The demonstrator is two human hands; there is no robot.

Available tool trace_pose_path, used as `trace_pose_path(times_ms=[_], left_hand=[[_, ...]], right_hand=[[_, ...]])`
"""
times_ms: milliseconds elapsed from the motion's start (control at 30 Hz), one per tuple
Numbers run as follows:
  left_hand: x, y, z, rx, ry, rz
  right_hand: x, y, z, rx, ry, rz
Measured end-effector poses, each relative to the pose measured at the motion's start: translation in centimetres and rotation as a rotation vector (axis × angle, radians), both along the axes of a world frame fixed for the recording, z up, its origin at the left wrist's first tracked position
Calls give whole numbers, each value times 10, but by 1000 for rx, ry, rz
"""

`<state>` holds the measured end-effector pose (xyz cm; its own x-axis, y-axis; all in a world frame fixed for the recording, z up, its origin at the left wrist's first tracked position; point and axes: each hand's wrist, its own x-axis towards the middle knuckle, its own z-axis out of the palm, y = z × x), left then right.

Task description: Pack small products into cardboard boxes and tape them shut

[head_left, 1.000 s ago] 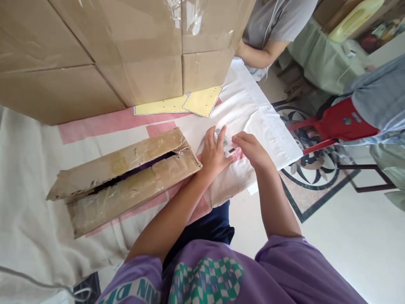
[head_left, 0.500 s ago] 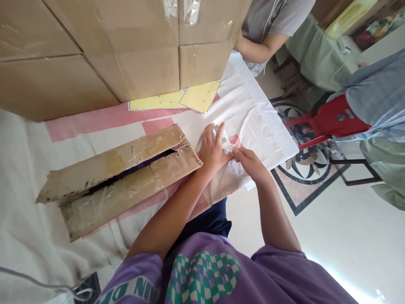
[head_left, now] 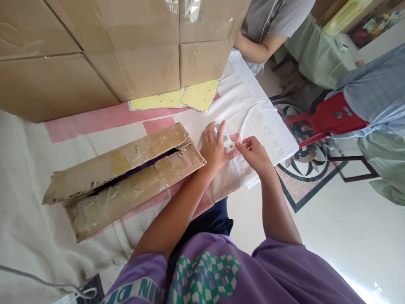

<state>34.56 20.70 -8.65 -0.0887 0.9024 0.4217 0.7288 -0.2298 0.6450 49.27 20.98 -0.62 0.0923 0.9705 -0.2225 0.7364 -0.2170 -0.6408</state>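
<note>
On the cloth near the table's right end is a small white piece with a rounded, clear-looking part, which looks like a tape dispenser (head_left: 225,136). My left hand (head_left: 213,145) is wrapped over it from the left, with the fingers curved round its far side and the thumb at its near edge. The hand hides much of it. My right hand (head_left: 253,153) pinches with thumb and forefinger at its near right end; whatever lies between those fingertips is too small to make out. Beside my left forearm lies a long, worn cardboard box (head_left: 136,194) with a gap between its top flaps.
Large taped cartons (head_left: 136,46) stand along the back of the table, with yellow paper cutouts (head_left: 202,96) at their foot. A co-worker's arm (head_left: 255,50) is at the far corner. Another person sits on a red chair (head_left: 335,116) at right. A cable (head_left: 41,273) runs at lower left.
My right hand has lifted a little, and its other fingers show more, still at the dispenser's end. The long cardboard box has shifted slightly right. My left hand stays over the dispenser.
</note>
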Motion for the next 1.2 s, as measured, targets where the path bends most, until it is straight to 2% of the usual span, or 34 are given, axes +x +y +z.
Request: trace_pose_path(times_ms=[167, 333, 600, 700, 867, 1033, 1200], left_hand=[[-1, -1, 2, -24, -16, -10], [-1, -2, 3, -23, -15, -10], [-2, -2, 8, -68, -56, -47], [-2, -3, 8, -61, -72, -38], [-2, -2, 8, -62, -81, -36], [-2, -1, 9, -54, -99, -33], [-2, -1, 6, -34, -96, -30]], right_hand=[[7, 13, -1, -151, 142, 88], [2, 11, -2, -202, 267, 180], [10, 13, -12, -249, 344, 109], [11, 12, -12, -228, 356, 91], [5, 11, -9, -195, 314, 145], [5, 10, -16, -159, 316, 7], [4, 8, -21, -107, 315, 82]])
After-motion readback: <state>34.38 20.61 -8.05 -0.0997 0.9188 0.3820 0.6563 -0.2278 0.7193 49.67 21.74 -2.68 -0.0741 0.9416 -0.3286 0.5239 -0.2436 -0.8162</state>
